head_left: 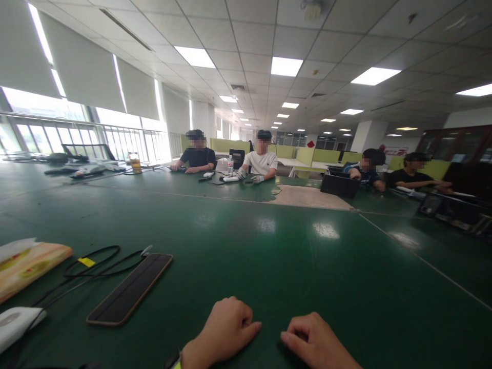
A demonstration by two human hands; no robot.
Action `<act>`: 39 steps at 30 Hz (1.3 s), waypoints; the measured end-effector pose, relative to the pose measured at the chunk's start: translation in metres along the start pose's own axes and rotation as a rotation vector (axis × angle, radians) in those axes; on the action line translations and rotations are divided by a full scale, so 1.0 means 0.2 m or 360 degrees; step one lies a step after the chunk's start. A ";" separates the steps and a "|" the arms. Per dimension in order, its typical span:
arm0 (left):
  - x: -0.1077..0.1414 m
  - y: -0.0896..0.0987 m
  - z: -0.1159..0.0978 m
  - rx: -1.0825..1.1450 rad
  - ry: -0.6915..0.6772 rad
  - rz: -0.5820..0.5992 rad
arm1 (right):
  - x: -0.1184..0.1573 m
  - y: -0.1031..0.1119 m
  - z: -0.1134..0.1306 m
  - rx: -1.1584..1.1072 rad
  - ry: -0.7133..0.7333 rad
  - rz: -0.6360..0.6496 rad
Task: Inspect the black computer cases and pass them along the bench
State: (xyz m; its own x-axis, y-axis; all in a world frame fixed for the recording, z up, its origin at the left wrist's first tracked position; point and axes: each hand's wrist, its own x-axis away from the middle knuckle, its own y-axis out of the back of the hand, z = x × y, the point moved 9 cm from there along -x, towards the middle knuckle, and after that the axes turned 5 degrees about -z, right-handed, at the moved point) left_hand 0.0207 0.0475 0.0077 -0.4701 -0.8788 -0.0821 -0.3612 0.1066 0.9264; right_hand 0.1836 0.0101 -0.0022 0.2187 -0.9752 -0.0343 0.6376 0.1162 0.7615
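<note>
My left hand (226, 325) rests on the green tabletop (246, 256) near its front edge, fingers curled into a loose fist and thumb pointing right. A watch with a yellow-green band (175, 360) shows at that wrist. My right hand (313, 338) lies a short way to the right, also curled, its thumb against the bent fingers. Nothing shows in either hand, and the hands do not touch. Left of my left hand, a smartphone (130, 289) lies with its dark screen up.
Around the phone are a black cable (96, 277), a white device (17, 325) and a patterned soft packet (33, 264). Across the table sit several people, with a bottle (230, 166), a glass jar (135, 163) and a black box (338, 184). A bare patch (311, 197) breaks the green surface.
</note>
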 end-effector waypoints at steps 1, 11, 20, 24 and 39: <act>0.00 0.00 0.00 0.0007 0.0007 0.0002 | 0.00 0.00 0.00 0.0003 0.0000 0.0001; 0.00 0.01 0.00 0.0022 0.0009 -0.0009 | 0.01 0.00 0.00 -0.0004 -0.0007 0.0012; 0.00 0.00 0.00 -0.0032 0.0010 0.0012 | 0.00 -0.01 -0.02 -0.0020 0.0010 0.0002; 0.00 0.00 -0.01 -0.0035 -0.0001 -0.0009 | 0.00 0.00 -0.01 -0.0019 0.0021 -0.0001; 0.00 0.01 -0.01 0.0021 0.0024 0.0006 | 0.01 0.00 0.01 -0.0003 0.0035 -0.0010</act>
State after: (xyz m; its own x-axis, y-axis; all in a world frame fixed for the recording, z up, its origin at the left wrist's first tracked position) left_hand 0.0212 0.0466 0.0095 -0.4595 -0.8852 -0.0728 -0.3700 0.1162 0.9217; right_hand 0.1832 0.0072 -0.0008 0.2306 -0.9716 -0.0535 0.6403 0.1101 0.7602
